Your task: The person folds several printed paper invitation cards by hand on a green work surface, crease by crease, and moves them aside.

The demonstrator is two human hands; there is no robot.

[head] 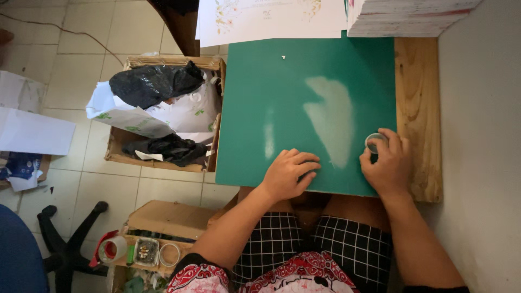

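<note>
A green cutting mat (pixel 304 70) covers a wooden table (pixel 419 108). My left hand (pixel 288 172) rests on the mat's near edge, fingers curled loosely and holding nothing that I can see. My right hand (pixel 386 163) sits at the mat's right edge with its fingers closed around a small clear tape roll (pixel 374 142). A pale worn patch marks the mat between the two hands.
White printed sheets (pixel 271 19) and a stack of paper (pixel 407 16) lie at the table's far edge. A cardboard box (pixel 163 108) with black bags and paper stands on the tiled floor to the left. A lower box (pixel 157 239) holds tape rolls. A wall runs along the right.
</note>
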